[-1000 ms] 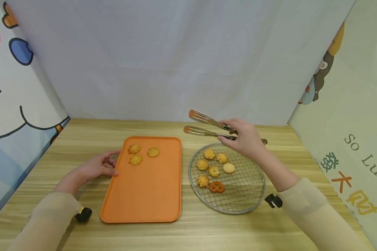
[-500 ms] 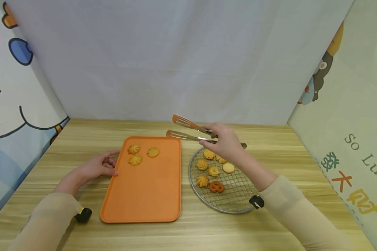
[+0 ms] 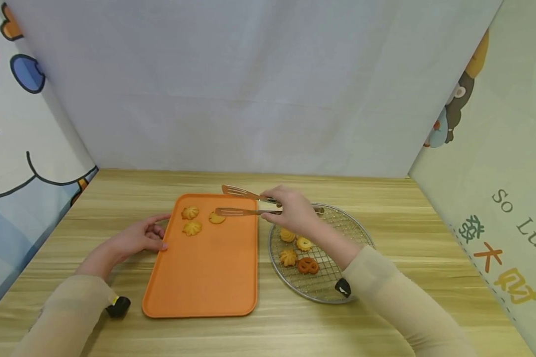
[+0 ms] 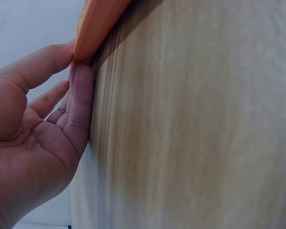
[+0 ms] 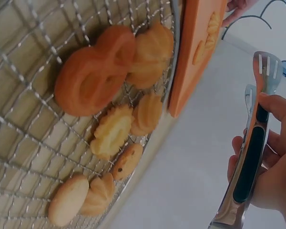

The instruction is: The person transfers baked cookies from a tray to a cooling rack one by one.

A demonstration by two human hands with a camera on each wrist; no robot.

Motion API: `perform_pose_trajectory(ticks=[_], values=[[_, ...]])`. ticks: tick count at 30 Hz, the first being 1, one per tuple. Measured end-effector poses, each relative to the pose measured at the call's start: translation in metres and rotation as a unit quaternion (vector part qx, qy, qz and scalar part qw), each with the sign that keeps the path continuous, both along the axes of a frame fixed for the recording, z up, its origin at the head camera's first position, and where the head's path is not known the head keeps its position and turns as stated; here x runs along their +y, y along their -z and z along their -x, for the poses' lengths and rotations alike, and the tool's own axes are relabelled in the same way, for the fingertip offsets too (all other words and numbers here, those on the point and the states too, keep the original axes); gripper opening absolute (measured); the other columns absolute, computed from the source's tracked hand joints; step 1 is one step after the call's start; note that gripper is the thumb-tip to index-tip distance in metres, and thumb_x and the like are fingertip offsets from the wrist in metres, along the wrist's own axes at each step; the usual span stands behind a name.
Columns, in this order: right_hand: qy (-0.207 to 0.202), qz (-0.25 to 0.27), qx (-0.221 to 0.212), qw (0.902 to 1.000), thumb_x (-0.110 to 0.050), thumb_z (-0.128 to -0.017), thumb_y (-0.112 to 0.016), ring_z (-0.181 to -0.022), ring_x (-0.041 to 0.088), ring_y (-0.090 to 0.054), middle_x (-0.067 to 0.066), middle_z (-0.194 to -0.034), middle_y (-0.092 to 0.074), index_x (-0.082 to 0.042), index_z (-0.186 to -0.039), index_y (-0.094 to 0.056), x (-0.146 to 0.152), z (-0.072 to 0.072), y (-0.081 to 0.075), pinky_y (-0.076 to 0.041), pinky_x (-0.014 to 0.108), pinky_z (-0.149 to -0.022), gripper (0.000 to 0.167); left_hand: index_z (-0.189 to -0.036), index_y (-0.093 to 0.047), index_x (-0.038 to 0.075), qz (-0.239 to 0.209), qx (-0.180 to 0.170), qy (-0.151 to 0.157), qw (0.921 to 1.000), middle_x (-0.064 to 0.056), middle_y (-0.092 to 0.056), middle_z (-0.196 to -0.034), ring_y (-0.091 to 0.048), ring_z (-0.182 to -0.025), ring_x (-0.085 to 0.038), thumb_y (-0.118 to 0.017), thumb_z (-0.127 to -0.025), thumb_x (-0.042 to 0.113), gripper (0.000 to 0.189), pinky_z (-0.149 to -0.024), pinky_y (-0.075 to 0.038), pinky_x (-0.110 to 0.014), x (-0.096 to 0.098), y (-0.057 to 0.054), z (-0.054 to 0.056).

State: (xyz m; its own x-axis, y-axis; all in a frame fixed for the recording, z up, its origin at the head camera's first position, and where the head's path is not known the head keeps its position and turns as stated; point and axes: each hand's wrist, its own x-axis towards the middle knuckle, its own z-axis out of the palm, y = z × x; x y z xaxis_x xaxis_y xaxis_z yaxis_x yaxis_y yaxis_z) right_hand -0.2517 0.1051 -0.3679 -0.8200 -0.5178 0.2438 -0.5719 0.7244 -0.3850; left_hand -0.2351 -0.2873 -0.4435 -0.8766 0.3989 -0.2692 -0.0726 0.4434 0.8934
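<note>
My right hand [image 3: 290,210] grips metal serving tongs [image 3: 241,211] with slotted ends and dark grip inlays [image 5: 249,164]. The two arms of the tongs are apart, with nothing between them, over the upper right of the orange tray [image 3: 205,277]. One tip overlaps a round cookie [image 3: 216,218] in the head view. Two swirled cookies [image 3: 190,212] lie left of it on the tray. At the tray's left rim, my left hand [image 3: 138,235] pinches the edge, thumb [image 4: 50,62] above and curled fingers below, as the left wrist view shows.
Right of the tray stands a round wire rack [image 3: 326,292]. On it are a pretzel [image 5: 93,71], a pale oval cookie [image 5: 68,199] and several other cookies; my right hand and forearm cover some in the head view. A pale curtain [image 3: 250,99] hangs behind the wooden table [image 3: 116,193].
My right hand has carried the tongs left and down, from above the rack to over the tray's upper right. The left hand and the tray have stayed put.
</note>
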Motion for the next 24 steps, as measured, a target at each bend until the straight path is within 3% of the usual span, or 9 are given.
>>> perform_pose_trajectory(ticks=[7,12,24], values=[[-0.008,-0.045,-0.001,0.9989,-0.029,-0.083,-0.073,-0.106,0.017,-0.059,0.000,-0.117,-0.063,-0.016,-0.125,-0.061,-0.012,0.007,0.011,-0.048,0.033,-0.089,0.045,-0.150,-0.012,-0.001,-0.004,0.006,0.006,1.0000,-0.016,-0.048,-0.104,-0.056,-0.080,-0.014,-0.071,-0.083,0.009,0.090,-0.075,-0.048,-0.027,0.000,-0.002,-0.001],[-0.019,-0.073,-0.013,0.9971,-0.030,-0.084,-0.073,-0.108,0.019,-0.059,0.001,-0.117,-0.063,-0.014,-0.123,-0.063,-0.018,0.011,0.012,-0.047,0.035,-0.092,0.043,-0.150,-0.011,0.000,-0.012,0.001,0.006,0.9999,-0.017,-0.048,-0.104,-0.055,-0.079,-0.014,-0.071,-0.083,0.008,0.090,-0.074,-0.048,-0.026,0.000,-0.002,-0.002],[-0.004,-0.144,0.004,0.9896,-0.036,-0.084,-0.071,-0.099,0.017,-0.062,-0.002,-0.117,-0.064,-0.021,-0.123,-0.063,-0.028,0.021,0.024,-0.049,0.036,-0.077,0.042,-0.150,-0.014,0.001,0.003,0.003,0.000,1.0000,-0.017,-0.046,-0.105,-0.052,-0.078,-0.014,-0.072,-0.082,0.011,0.090,-0.075,-0.046,-0.026,0.001,-0.002,-0.002]])
